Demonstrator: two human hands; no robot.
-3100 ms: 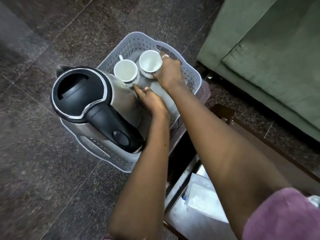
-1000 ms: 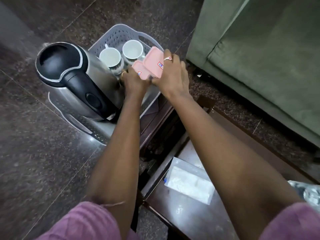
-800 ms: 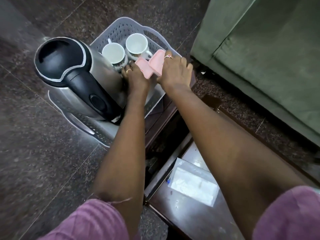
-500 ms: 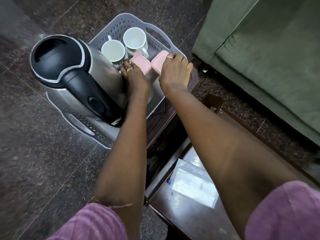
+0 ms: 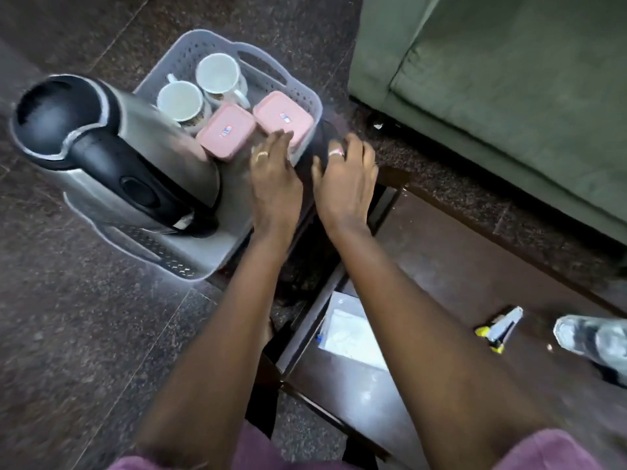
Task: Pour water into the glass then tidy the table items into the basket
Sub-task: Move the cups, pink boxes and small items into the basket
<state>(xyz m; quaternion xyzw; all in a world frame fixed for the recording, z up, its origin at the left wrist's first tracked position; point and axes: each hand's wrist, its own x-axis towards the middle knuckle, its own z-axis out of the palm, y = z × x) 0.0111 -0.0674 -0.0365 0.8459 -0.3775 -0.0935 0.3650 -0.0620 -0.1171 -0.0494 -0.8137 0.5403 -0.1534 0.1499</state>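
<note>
A grey perforated basket [image 5: 190, 50] holds a steel kettle with a black lid and handle [image 5: 112, 157], two white mugs [image 5: 181, 101] [image 5: 219, 76] and two pink-lidded boxes [image 5: 226, 130] [image 5: 283, 117] side by side. My left hand [image 5: 274, 174] hovers just this side of the boxes, fingers apart, holding nothing. My right hand [image 5: 344, 178] is beside it over the basket's near right corner, fingers spread and empty. A clear glass [image 5: 593, 340] lies at the right edge on the dark table.
The dark wooden table [image 5: 451, 239] carries a small yellow and grey stapler-like item [image 5: 502, 329] and a white plastic packet [image 5: 349, 335] on a lower shelf. A green sofa [image 5: 509, 79] stands at the upper right. Dark stone floor surrounds the basket.
Both hands set the two pink boxes down in the basket next to the mugs, let go, and drew back toward me. The view has widened to show the table's right side.
</note>
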